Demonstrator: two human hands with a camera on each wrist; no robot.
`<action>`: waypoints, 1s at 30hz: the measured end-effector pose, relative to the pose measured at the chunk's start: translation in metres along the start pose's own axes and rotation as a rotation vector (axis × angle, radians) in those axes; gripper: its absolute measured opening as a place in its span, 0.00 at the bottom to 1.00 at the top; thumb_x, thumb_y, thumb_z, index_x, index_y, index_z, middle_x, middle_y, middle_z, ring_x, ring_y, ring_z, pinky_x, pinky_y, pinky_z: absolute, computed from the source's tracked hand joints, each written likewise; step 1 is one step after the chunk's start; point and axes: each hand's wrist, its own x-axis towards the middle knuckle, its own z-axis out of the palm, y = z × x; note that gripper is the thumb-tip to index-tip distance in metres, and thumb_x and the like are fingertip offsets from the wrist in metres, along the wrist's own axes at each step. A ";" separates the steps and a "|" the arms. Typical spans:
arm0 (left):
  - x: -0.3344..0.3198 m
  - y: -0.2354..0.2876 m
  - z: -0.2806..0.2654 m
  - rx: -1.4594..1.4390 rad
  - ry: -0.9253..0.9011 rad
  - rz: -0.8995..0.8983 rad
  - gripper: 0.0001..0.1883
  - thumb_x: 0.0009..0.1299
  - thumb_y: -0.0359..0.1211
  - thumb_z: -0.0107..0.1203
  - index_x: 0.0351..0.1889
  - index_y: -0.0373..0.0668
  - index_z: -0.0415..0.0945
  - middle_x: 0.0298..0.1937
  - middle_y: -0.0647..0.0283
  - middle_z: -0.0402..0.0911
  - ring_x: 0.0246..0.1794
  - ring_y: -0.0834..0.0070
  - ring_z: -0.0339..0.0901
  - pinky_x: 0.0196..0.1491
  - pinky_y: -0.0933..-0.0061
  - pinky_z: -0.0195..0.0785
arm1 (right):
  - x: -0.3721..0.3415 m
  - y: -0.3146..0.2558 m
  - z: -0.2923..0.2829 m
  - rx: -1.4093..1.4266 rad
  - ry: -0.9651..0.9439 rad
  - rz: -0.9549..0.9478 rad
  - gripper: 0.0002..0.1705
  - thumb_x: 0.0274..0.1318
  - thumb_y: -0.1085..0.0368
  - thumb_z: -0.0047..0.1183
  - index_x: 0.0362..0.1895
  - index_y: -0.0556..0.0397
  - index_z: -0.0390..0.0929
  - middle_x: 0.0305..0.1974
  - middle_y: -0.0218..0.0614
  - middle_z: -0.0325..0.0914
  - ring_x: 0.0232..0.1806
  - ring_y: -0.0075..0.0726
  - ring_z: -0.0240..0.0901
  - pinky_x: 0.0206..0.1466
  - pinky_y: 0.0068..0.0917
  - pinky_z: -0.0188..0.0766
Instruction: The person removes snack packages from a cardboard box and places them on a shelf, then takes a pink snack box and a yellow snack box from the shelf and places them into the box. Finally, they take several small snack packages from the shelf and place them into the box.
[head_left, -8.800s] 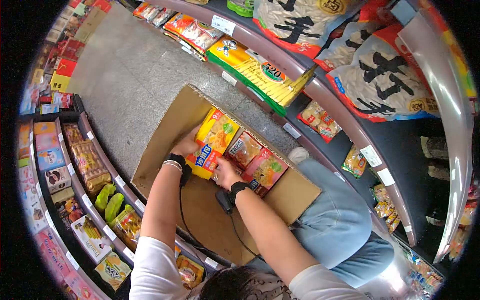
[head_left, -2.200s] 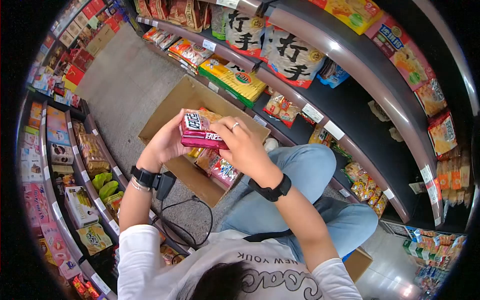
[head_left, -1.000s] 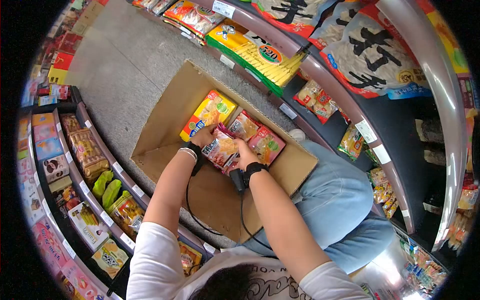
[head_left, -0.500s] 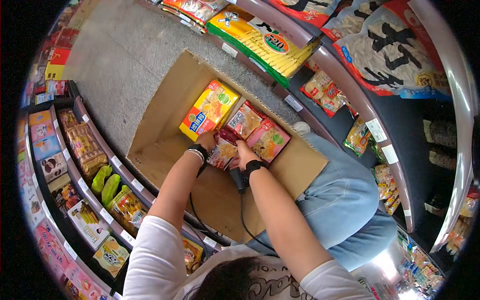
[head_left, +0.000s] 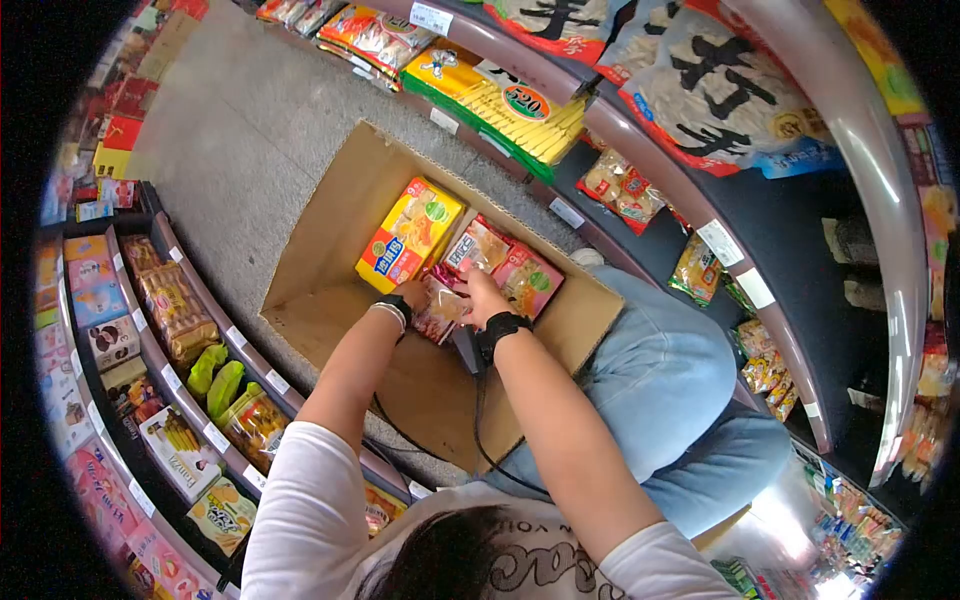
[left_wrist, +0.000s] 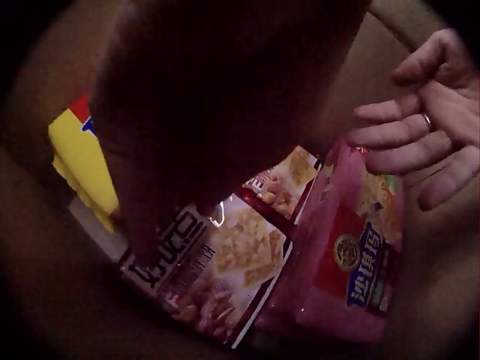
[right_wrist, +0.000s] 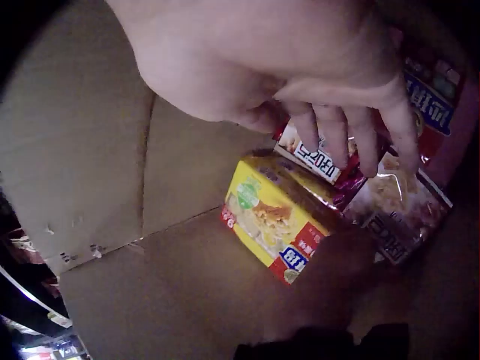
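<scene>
A red-and-white biscuit packet lies in an open cardboard box. My left hand is at its left end; in the left wrist view that hand is dark, with fingertips over the packet's printed face, and I cannot tell whether they grip it. My right hand is over the packet's other side. In the left wrist view the right hand, wearing a ring, is spread and holds nothing. Beside the packet lie a yellow sachima pack, a second biscuit packet and a pink sachima pack.
Snack shelves curve along the left. On the right, a shelf carries yellow noodle packs and large white bags. The person's bent legs are beside the box. A black cable hangs across the box's near side.
The yellow pack was first placed in the box, then a biscuit packet was lifted above it and lowered in front of the others. Within the last half second the right hand let go of it.
</scene>
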 end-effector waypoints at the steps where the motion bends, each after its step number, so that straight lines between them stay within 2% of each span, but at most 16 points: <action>1: -0.003 -0.002 -0.003 0.024 -0.032 0.054 0.16 0.58 0.40 0.56 0.36 0.38 0.80 0.36 0.48 0.81 0.38 0.57 0.80 0.40 0.60 0.73 | -0.019 -0.008 0.007 0.005 -0.024 -0.034 0.35 0.62 0.47 0.32 0.67 0.52 0.51 0.67 0.48 0.53 0.67 0.59 0.51 0.63 0.67 0.47; 3: -0.012 0.000 -0.013 0.076 -0.097 0.159 0.16 0.57 0.42 0.56 0.33 0.38 0.81 0.33 0.48 0.82 0.35 0.59 0.81 0.37 0.60 0.73 | -0.047 -0.023 0.014 0.024 -0.065 -0.101 0.35 0.61 0.47 0.34 0.68 0.52 0.51 0.66 0.48 0.56 0.66 0.56 0.53 0.63 0.63 0.50; 5: -0.020 0.006 -0.030 -0.031 0.024 0.116 0.17 0.57 0.41 0.55 0.37 0.38 0.80 0.36 0.49 0.82 0.37 0.56 0.80 0.40 0.59 0.73 | -0.058 -0.034 0.014 -0.026 -0.112 -0.182 0.35 0.61 0.48 0.34 0.68 0.51 0.51 0.65 0.48 0.57 0.66 0.55 0.54 0.63 0.61 0.51; 6: -0.026 0.010 -0.040 -0.085 0.084 0.096 0.17 0.57 0.41 0.55 0.38 0.39 0.80 0.37 0.50 0.82 0.38 0.55 0.80 0.41 0.58 0.72 | -0.072 -0.040 0.017 -0.054 -0.044 -0.257 0.30 0.60 0.51 0.39 0.63 0.52 0.60 0.59 0.45 0.67 0.58 0.49 0.65 0.56 0.51 0.64; 7: -0.032 0.015 -0.047 -0.140 0.145 0.078 0.18 0.57 0.41 0.54 0.40 0.39 0.80 0.38 0.50 0.82 0.39 0.53 0.79 0.42 0.57 0.72 | -0.078 -0.045 0.015 -0.141 -0.034 -0.350 0.28 0.59 0.52 0.41 0.60 0.52 0.63 0.56 0.44 0.69 0.55 0.46 0.68 0.52 0.47 0.67; 8: -0.036 0.011 -0.043 -0.290 0.339 0.070 0.16 0.59 0.39 0.55 0.41 0.40 0.80 0.31 0.52 0.82 0.34 0.58 0.80 0.37 0.60 0.73 | -0.088 -0.051 0.014 -0.228 -0.021 -0.441 0.25 0.59 0.54 0.43 0.57 0.52 0.66 0.53 0.42 0.71 0.52 0.43 0.70 0.48 0.42 0.69; 9: -0.044 0.018 -0.050 -0.426 0.364 0.024 0.15 0.59 0.38 0.55 0.40 0.40 0.80 0.29 0.53 0.82 0.33 0.61 0.80 0.36 0.62 0.73 | -0.095 -0.055 0.011 -0.316 -0.008 -0.533 0.22 0.58 0.56 0.46 0.54 0.53 0.69 0.51 0.40 0.74 0.49 0.40 0.72 0.44 0.37 0.72; 10: -0.051 0.025 -0.059 -0.564 0.390 -0.022 0.14 0.59 0.37 0.56 0.40 0.40 0.80 0.28 0.54 0.82 0.32 0.64 0.80 0.34 0.64 0.73 | -0.102 -0.056 0.012 -0.259 0.048 -0.651 0.15 0.57 0.60 0.49 0.47 0.53 0.73 0.43 0.34 0.77 0.41 0.30 0.74 0.35 0.26 0.72; 12: -0.079 0.049 -0.084 -0.806 0.401 -0.067 0.12 0.62 0.34 0.55 0.42 0.40 0.78 0.26 0.58 0.80 0.27 0.74 0.77 0.29 0.69 0.72 | -0.137 -0.059 0.005 -0.224 0.017 -0.745 0.15 0.58 0.61 0.48 0.48 0.52 0.73 0.43 0.34 0.77 0.41 0.29 0.74 0.36 0.26 0.71; 15: -0.121 0.092 -0.111 -1.116 0.417 -0.057 0.17 0.66 0.32 0.48 0.54 0.46 0.73 0.44 0.64 0.81 0.35 0.74 0.78 0.33 0.73 0.70 | -0.172 -0.062 -0.009 -0.148 -0.022 -0.892 0.14 0.61 0.61 0.46 0.48 0.52 0.72 0.43 0.34 0.78 0.40 0.27 0.75 0.39 0.24 0.71; 16: -0.146 0.112 -0.121 -1.184 0.414 -0.013 0.17 0.69 0.32 0.45 0.56 0.46 0.70 0.49 0.64 0.78 0.40 0.74 0.77 0.39 0.71 0.71 | -0.194 -0.063 -0.014 -0.138 -0.015 -0.930 0.14 0.62 0.61 0.46 0.48 0.52 0.72 0.43 0.35 0.78 0.40 0.27 0.75 0.40 0.24 0.71; 19: -0.192 0.167 -0.130 -1.415 0.537 0.143 0.16 0.65 0.33 0.52 0.51 0.43 0.73 0.40 0.67 0.79 0.36 0.78 0.75 0.35 0.73 0.69 | -0.248 -0.061 -0.030 -0.072 -0.013 -1.015 0.13 0.62 0.61 0.46 0.47 0.52 0.73 0.42 0.34 0.78 0.40 0.27 0.75 0.40 0.23 0.70; 21: -0.218 0.209 -0.135 -1.453 0.584 0.242 0.14 0.67 0.33 0.50 0.50 0.42 0.72 0.42 0.66 0.79 0.37 0.78 0.75 0.38 0.75 0.69 | -0.281 -0.057 -0.044 0.006 -0.014 -1.086 0.11 0.61 0.63 0.47 0.45 0.52 0.73 0.40 0.34 0.79 0.37 0.25 0.75 0.38 0.21 0.69; 23: -0.238 0.253 -0.138 -1.468 0.587 0.379 0.13 0.68 0.32 0.48 0.50 0.42 0.72 0.43 0.66 0.79 0.38 0.79 0.75 0.39 0.77 0.68 | -0.316 -0.051 -0.065 0.050 -0.036 -1.142 0.12 0.62 0.62 0.46 0.47 0.52 0.73 0.42 0.36 0.78 0.41 0.27 0.75 0.41 0.23 0.70; 25: -0.245 0.298 -0.139 -1.434 0.599 0.630 0.12 0.70 0.34 0.49 0.50 0.43 0.70 0.40 0.69 0.77 0.36 0.82 0.74 0.38 0.80 0.68 | -0.348 -0.046 -0.090 0.091 -0.050 -1.221 0.14 0.63 0.62 0.46 0.49 0.54 0.72 0.44 0.39 0.77 0.43 0.31 0.76 0.44 0.26 0.72; 30: -0.289 0.428 -0.144 -1.402 0.422 0.792 0.12 0.69 0.33 0.49 0.50 0.43 0.69 0.43 0.67 0.76 0.42 0.77 0.74 0.44 0.75 0.68 | -0.438 -0.028 -0.162 0.256 0.043 -1.450 0.12 0.63 0.65 0.46 0.47 0.58 0.72 0.42 0.42 0.77 0.39 0.30 0.77 0.40 0.23 0.74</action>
